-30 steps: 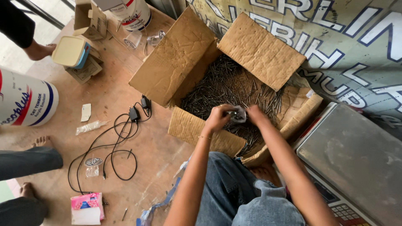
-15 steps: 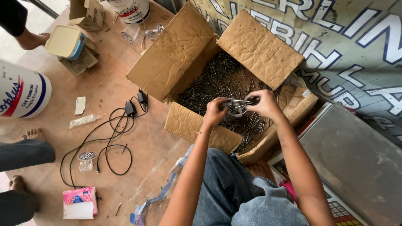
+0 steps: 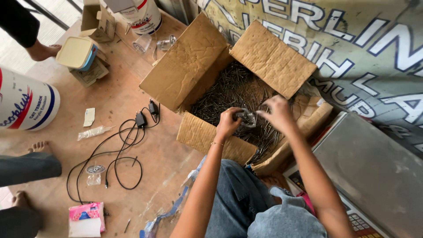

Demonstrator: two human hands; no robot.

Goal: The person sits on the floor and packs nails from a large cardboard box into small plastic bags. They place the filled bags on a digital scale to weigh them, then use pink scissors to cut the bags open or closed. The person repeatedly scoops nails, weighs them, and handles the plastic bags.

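A person kneels over an open cardboard box [image 3: 194, 70] heaped with dark nails [image 3: 233, 90], both bare hands working above the pile. Far left of the box, a large white paint bucket [image 3: 26, 105] lies on its side on the wooden floor [image 3: 114, 101], and another person's bare foot [image 3: 42, 146] and dark trouser leg rest beside it. A pink packet [image 3: 86, 219] sits near the frame's bottom edge, well left of the box. Between bucket and box, a black charger cable [image 3: 119, 154] loops across the floor, its plugs just beside the box's left flap. Beyond the cable, a cream-lidded tub [image 3: 77, 53] stands on a small carton.

At the box's near wall, the left hand [image 3: 228, 123] is curled shut around a small bundle of nails [image 3: 246, 118], held just above the heap. The right hand [image 3: 278, 112] is on the bundle's right, its fingers loosely spread and its fingertips at the bundle's end; whether they pinch it cannot be told. Compared with half a second earlier, the two hands have drawn slightly apart and the right one has loosened, which suggests the gathered nails now sit mainly in the left hand's grip. Right of the box lies a grey metal weighing scale [image 3: 374, 167], beneath a printed banner [image 3: 352, 39].
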